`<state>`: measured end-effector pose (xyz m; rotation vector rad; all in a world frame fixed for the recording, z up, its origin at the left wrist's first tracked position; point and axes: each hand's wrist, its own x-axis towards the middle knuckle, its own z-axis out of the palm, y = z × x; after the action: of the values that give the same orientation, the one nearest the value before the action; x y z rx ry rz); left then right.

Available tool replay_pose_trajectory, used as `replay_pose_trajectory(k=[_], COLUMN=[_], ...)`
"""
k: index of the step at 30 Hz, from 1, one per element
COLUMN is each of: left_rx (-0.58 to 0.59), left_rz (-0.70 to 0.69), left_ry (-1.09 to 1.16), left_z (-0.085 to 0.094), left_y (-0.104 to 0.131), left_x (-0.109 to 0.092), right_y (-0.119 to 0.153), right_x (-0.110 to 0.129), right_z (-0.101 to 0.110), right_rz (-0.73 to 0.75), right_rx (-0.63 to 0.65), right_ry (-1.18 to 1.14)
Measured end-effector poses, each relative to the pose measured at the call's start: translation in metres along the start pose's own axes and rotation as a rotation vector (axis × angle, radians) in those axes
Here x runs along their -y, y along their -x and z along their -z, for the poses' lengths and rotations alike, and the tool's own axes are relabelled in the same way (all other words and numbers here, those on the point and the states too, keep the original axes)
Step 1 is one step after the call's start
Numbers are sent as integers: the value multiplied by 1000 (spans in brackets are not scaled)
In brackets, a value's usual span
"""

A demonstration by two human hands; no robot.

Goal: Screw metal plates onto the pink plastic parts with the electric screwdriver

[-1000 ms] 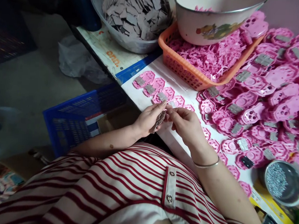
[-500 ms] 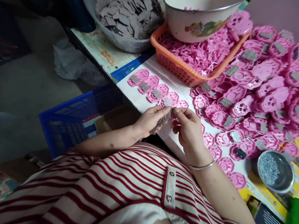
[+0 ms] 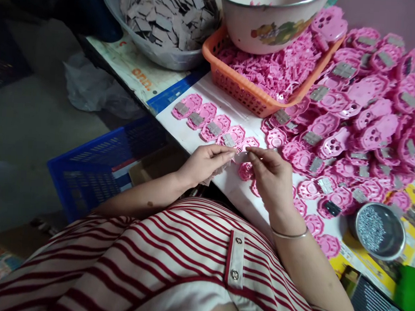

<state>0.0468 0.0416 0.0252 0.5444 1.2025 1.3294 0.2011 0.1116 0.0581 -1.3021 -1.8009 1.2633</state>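
Observation:
My left hand (image 3: 209, 164) is closed around several thin grey plates (image 3: 216, 173) at the table's front edge. Between my two hands lies a small grey plate (image 3: 241, 156), which the thumb and fingers of my right hand (image 3: 270, 171) pinch at its right end. The left fingertips are at its other end. Just beyond the hands, pink plastic parts (image 3: 203, 116) form a slanting row on the white surface, several with grey plates across them. More pink parts (image 3: 314, 225) lie right of my right hand, which partly hides that row.
An orange basket (image 3: 239, 92) of small pink pieces supports an enamel bowl (image 3: 271, 30). At upper left is a basin (image 3: 171, 57) of grey plates. A large pink pile (image 3: 365, 109) and a metal bowl (image 3: 394, 237) of screws are right. A blue crate (image 3: 84, 159) stands below the table.
My right hand has moved a little right, away from the left fingertips, and a small plate now shows between them. The view has shifted slightly.

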Motion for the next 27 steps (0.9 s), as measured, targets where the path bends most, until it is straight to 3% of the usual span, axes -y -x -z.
replay_pose_trajectory(k=[5, 7, 11, 13, 15, 18, 21, 27], left_rx=[-1, 48, 160, 135, 95, 56, 15, -24], left_rz=[-137, -32, 202, 228, 223, 183, 145, -32], left_ry=[-192, -92, 209, 258, 244, 195, 168, -24], left_z=[0, 0, 4, 7, 9, 8, 5, -2], left_y=[2, 3, 3, 3, 2, 1, 1, 2], left_x=[-2, -4, -10, -12, -12, -10, -6, 5], right_y=[1, 6, 11, 10, 9, 12, 16, 14], right_x=[15, 19, 13, 8, 4, 3, 2, 1], right_z=[5, 1, 0, 4, 8, 8, 3, -4], right_rz=[210, 371, 948, 1053, 991, 622, 310, 13], right_rx=[-18, -65, -81, -64, 13, 134, 103, 128], right_ry=[311, 464, 760, 753, 685, 374, 87, -79])
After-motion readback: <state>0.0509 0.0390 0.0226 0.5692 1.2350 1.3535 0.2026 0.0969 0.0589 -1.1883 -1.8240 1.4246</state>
